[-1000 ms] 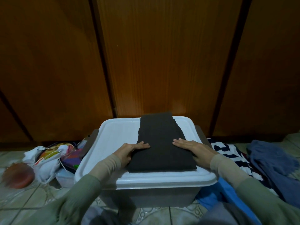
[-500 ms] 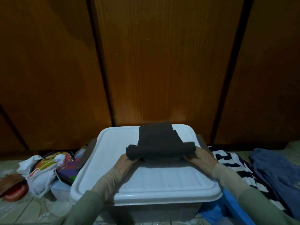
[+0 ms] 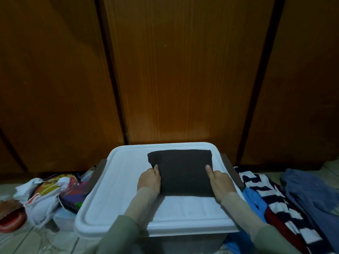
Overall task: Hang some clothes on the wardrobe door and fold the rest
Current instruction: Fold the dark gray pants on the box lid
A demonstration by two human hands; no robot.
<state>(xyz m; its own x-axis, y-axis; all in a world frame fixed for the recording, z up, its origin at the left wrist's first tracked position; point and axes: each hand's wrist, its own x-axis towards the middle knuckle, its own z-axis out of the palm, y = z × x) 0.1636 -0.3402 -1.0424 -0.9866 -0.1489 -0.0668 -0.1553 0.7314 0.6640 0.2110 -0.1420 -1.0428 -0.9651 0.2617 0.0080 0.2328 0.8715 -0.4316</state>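
left hand (image 3: 149, 180) and right hand (image 3: 219, 182) forward, fingers tucked, thumbs out

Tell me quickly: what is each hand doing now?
Left hand: grips the left edge of the dark folded garment.
Right hand: grips its right edge, thumb on top.
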